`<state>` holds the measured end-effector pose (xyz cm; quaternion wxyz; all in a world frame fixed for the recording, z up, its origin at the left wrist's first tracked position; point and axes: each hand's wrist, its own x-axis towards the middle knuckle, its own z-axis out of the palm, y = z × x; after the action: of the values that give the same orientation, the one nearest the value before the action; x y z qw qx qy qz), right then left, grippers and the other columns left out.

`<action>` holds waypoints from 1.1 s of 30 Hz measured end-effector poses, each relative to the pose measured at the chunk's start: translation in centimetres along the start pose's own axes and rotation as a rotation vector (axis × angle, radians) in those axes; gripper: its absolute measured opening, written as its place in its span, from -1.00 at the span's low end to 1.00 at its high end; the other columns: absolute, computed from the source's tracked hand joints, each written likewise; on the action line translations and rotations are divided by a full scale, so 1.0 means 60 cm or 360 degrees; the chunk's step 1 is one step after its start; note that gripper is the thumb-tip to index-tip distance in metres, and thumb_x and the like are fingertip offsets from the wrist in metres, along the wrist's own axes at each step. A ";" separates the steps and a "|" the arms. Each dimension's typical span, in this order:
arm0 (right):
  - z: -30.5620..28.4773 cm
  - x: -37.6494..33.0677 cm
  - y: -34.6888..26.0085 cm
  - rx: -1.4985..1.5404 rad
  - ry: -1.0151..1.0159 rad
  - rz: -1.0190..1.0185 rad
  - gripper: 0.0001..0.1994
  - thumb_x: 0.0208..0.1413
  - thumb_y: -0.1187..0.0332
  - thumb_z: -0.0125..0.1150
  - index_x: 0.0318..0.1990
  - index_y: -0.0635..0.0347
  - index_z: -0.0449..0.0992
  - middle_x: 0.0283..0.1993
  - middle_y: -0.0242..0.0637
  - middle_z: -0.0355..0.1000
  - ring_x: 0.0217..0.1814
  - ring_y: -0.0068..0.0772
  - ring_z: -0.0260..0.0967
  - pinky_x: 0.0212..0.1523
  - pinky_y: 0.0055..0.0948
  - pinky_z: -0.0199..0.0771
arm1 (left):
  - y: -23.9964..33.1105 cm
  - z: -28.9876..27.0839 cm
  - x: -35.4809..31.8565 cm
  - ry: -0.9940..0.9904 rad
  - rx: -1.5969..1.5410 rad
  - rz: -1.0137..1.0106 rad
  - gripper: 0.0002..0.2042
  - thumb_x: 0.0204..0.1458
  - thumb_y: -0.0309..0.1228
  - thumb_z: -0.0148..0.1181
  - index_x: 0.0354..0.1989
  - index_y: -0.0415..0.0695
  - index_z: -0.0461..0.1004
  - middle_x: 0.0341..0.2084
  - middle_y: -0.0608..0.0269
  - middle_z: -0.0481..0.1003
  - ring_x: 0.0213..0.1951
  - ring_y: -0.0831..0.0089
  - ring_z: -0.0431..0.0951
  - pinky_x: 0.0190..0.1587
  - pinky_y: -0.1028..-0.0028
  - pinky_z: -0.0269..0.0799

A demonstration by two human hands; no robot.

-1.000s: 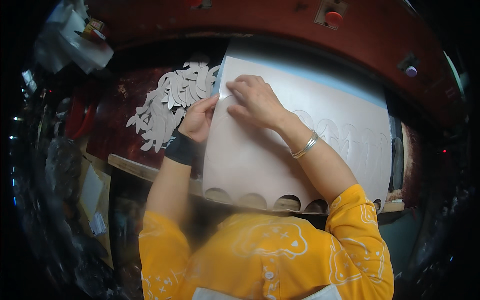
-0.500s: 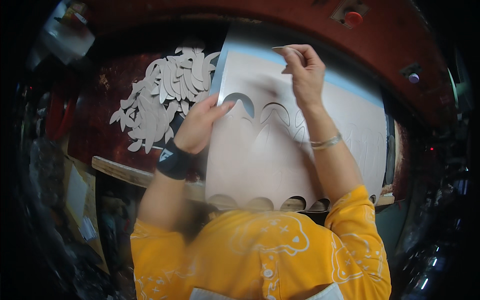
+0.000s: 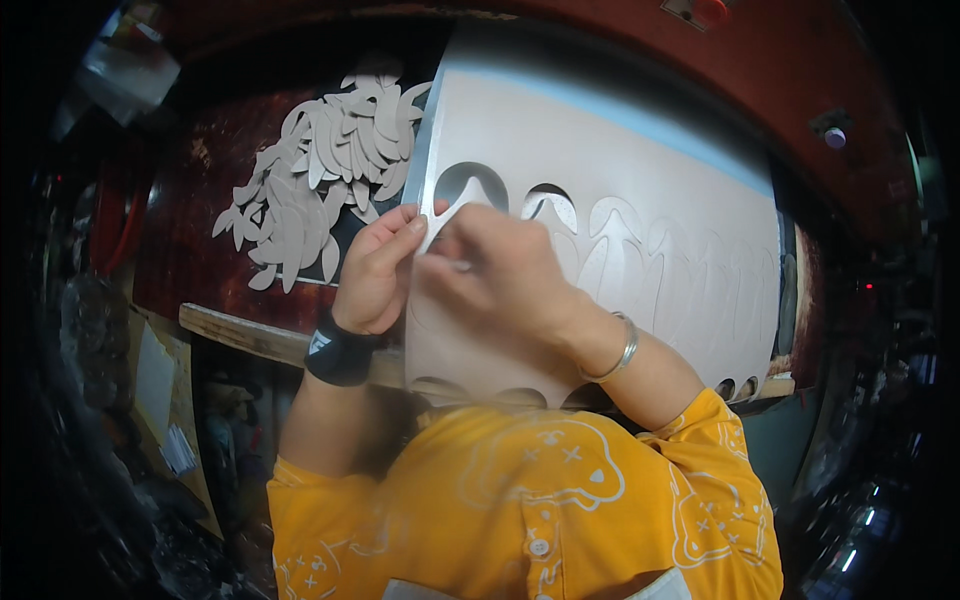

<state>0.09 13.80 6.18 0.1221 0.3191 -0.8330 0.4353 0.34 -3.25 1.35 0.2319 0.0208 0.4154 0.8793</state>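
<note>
A large grey sheet (image 3: 640, 190) lies on the dark red work surface, scored with a row of pointed arch shapes; two at its left end are punched out as holes. My left hand (image 3: 375, 270), with a black wristband, pinches the sheet's left edge. My right hand (image 3: 505, 275), a silver bangle on its wrist, presses on the sheet just below the first hole, fingers curled on a cut piece. To the left of the sheet lies a pile of grey cut-out pieces (image 3: 320, 175).
The red work surface (image 3: 190, 260) has a pale wooden front edge (image 3: 240, 335). A curved red machine frame (image 3: 600, 30) with buttons arches behind the sheet. Dark clutter fills the floor at the left. My yellow shirt covers the lower view.
My right hand came back from the sheet's far edge to the spot below the first hole, close to my left hand. One second ago no holes showed; two are open now.
</note>
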 end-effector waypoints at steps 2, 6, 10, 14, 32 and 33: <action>-0.051 0.026 -0.004 0.0402 0.0548 0.0036 -0.80 0.04 0.36 0.21 -0.49 0.16 0.30 -0.55 -0.36 0.38 -0.54 -0.51 0.34 -0.52 -0.49 0.37 | 0.001 -0.002 -0.005 0.0028 0.0107 -0.0057 -0.70 0.18 -0.40 -0.07 0.06 -0.24 0.27 -0.06 0.16 0.39 -0.03 0.38 0.43 0.06 0.42 0.30; -0.155 0.037 0.013 0.1164 0.0630 0.0243 -0.83 0.11 0.30 0.12 -0.44 0.07 0.30 -0.51 -0.41 0.38 -0.57 -0.78 0.22 -0.58 -0.79 0.21 | -0.009 -0.006 0.001 -0.0234 -0.0274 -0.0123 -0.67 0.18 -0.37 -0.06 0.09 -0.18 0.17 -0.03 0.09 0.36 0.02 0.28 0.38 0.09 0.34 0.28; -0.146 -0.017 0.021 0.1147 -0.0372 0.0794 -0.80 -0.04 0.35 0.27 -0.43 0.14 0.32 -0.45 -0.35 0.44 -0.56 -0.76 0.20 -0.59 -0.74 0.20 | -0.020 -0.005 0.024 -0.0353 -0.0443 -0.0091 -0.63 0.19 -0.42 -0.13 0.16 -0.22 0.11 -0.01 0.06 0.36 0.06 0.33 0.39 0.09 0.37 0.34; -0.086 -0.043 0.017 0.0600 -0.0295 0.1134 -0.70 -0.09 0.29 0.32 -0.33 0.33 0.40 -0.53 -0.24 0.43 -0.57 -0.67 0.24 -0.55 -0.66 0.27 | -0.019 0.012 0.026 -0.0140 -0.0320 -0.0142 -0.66 0.16 -0.45 -0.04 0.10 -0.23 0.17 -0.06 0.11 0.39 0.02 0.38 0.39 0.09 0.39 0.27; -0.016 -0.089 -0.043 0.0084 -0.0692 0.0099 -0.73 -0.09 0.25 0.30 -0.37 0.24 0.40 -0.12 -0.11 0.37 -0.44 -0.14 0.44 -0.41 -0.31 0.48 | -0.045 -0.027 -0.140 0.0086 -0.0160 -0.0465 -0.65 0.14 -0.53 -0.05 0.11 -0.33 0.24 -0.05 0.15 0.40 -0.05 0.45 0.46 0.01 0.48 0.39; 0.012 -0.101 -0.052 0.0002 -0.0708 0.0081 -0.74 -0.08 0.26 0.28 -0.36 0.24 0.39 -0.09 -0.09 0.35 -0.46 -0.16 0.43 -0.45 -0.33 0.47 | -0.050 -0.030 -0.142 0.0135 -0.0137 -0.0450 -0.67 0.16 -0.51 -0.06 0.10 -0.32 0.24 -0.09 0.15 0.41 -0.09 0.45 0.48 -0.02 0.48 0.41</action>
<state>6.77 14.52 4.86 -0.0759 0.3863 -0.8469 0.3576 8.70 -6.54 -0.70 0.3363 -0.0851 0.3856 0.8550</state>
